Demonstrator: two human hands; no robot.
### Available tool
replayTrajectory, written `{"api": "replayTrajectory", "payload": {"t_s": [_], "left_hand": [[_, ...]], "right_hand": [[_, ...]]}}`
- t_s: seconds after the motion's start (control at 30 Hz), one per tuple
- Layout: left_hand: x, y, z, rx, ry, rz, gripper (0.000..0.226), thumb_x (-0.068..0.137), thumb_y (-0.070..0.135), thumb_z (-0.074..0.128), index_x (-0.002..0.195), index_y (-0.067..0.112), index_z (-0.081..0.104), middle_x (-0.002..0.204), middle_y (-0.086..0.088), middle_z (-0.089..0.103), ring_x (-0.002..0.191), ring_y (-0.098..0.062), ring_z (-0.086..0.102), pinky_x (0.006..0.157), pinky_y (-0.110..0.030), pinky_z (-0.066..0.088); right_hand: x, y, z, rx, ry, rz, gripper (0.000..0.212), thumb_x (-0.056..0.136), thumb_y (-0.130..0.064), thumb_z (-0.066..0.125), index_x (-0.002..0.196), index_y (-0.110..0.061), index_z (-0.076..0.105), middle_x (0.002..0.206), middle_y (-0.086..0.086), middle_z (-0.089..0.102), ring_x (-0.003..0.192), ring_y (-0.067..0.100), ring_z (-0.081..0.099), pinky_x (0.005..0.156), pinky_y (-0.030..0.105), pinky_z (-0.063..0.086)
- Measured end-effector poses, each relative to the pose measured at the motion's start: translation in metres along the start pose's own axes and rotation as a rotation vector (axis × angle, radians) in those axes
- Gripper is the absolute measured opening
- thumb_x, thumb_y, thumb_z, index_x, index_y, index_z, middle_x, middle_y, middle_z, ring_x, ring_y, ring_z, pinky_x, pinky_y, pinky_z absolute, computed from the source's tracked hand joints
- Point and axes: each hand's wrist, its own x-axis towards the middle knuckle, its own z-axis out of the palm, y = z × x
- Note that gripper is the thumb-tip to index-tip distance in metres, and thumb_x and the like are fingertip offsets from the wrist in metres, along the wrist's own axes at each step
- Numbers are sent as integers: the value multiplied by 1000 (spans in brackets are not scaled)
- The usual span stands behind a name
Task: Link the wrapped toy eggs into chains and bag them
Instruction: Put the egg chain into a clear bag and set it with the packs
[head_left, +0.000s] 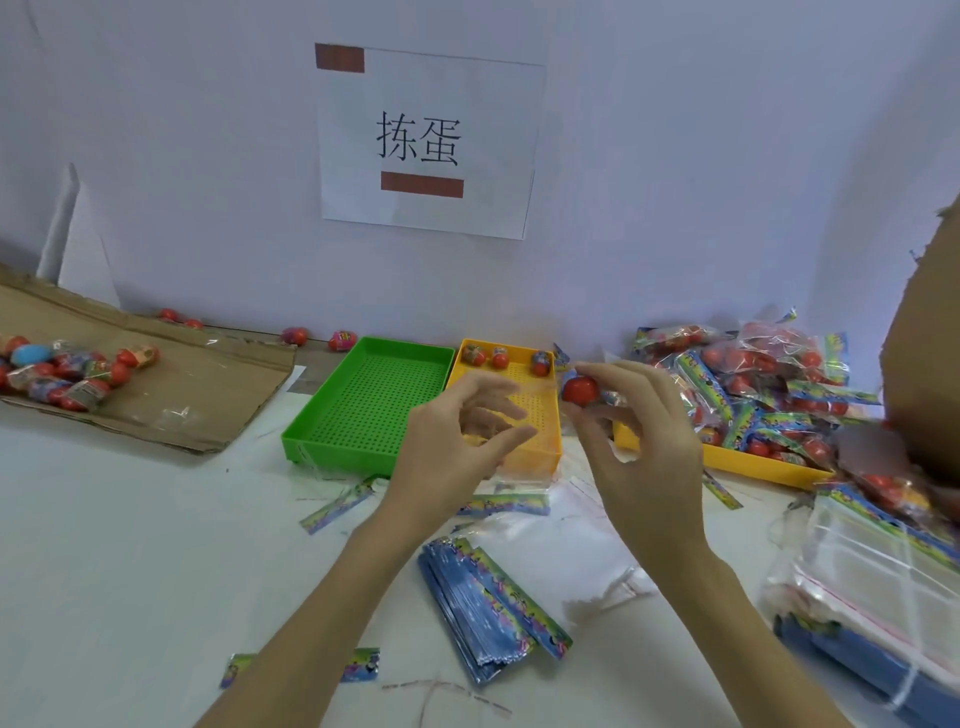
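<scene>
Right hand (631, 415) is up off the table, above the near edge of the small yellow tray (506, 415), pinching a red wrapped toy egg (580, 391) between thumb and fingertips. The egg sits at the top-left of that hand, on the side facing the left hand. Something small and wrapped (613, 399) shows just right of the egg inside the grip; possibly a second egg in the chain, can't tell.

Left hand (460, 431) is level with it, just left, fingers curled loosely with the thumb pointing toward the egg. There's a blur of clear film (535, 387) between the two hands. Looks like the left fingers have the mouth of a clear bag or the wrapper tail, but it's too faint to confirm.

Key relation: egg lies directly right of the left fingertips, near but apart, the film bridging the gap. If a chain hangs from it, its long axis isn't visible. The right hand already has the egg, so my read is the next move is the right hand feeding it leftward into whatever the left holds open.

Supply: three loose eggs (500, 357) at the far end of the yellow tray, green tray (363, 405) to its left, finished bags (753, 379) piled in the large yellow tray (753, 460) at the right edge. Header cards (493, 603) stacked at the near edge of the table, below the hands.
</scene>
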Motion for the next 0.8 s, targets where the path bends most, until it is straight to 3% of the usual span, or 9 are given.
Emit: {"api": "replayTrajectory", "payload": {"t_s": [0.1,0.27,0.4,0.5,0.6,0.67,0.8], "left_hand": [[-4,2,5,18,-29,48,40,82,17,89,116,16,69,96,4,78,81,-11,75,67,-29,62],[-6,0,9,59,-71,101,37,83,17,88,115,16,70,97,5,79,92,-11,76,88,-34,61],[-7,0,10,-22,-78,33,26,87,20,84,110,18,72,95,5,80,88,-17,77,80,-42,63],[-6,1,9,-77,-83,-88,12,99,15,72,110,20,75,87,0,80,74,-36,76,67,-56,63],[-6,2,8,-84,-57,-138,25,104,5,59,108,21,77,87,-1,81,87,-29,78,68,-58,63],[-6,1,8,-66,-51,-133,26,105,5,57,113,21,76,89,-5,81,90,-35,77,70,-55,64],[-5,-1,9,-14,-28,-58,29,108,7,52,124,23,71,93,-3,80,92,-18,78,81,-50,64]], "right_hand": [[-1,-1,0,24,-9,-93,34,94,-8,73,127,-14,66,117,6,61,101,9,63,82,14,53],[-7,7,3,54,-201,-73,37,98,-6,66,132,-18,64,119,1,58,97,11,65,69,22,58],[-7,12,1,2,-293,-78,36,101,-10,61,136,-17,62,120,0,54,94,8,64,74,18,57],[-7,12,0,13,-309,-34,33,102,-15,57,135,-16,61,119,-2,52,85,5,68,74,15,56],[-8,11,0,16,-316,-23,33,100,-13,61,133,-16,63,116,-3,54,84,4,67,75,16,56],[-8,10,-1,-1,-336,-40,33,98,-13,65,131,-16,64,119,1,54,86,5,67,78,18,58],[-8,11,-2,-86,-389,-95,34,93,-11,73,127,-16,69,124,6,51,88,13,68,76,27,60]]}}
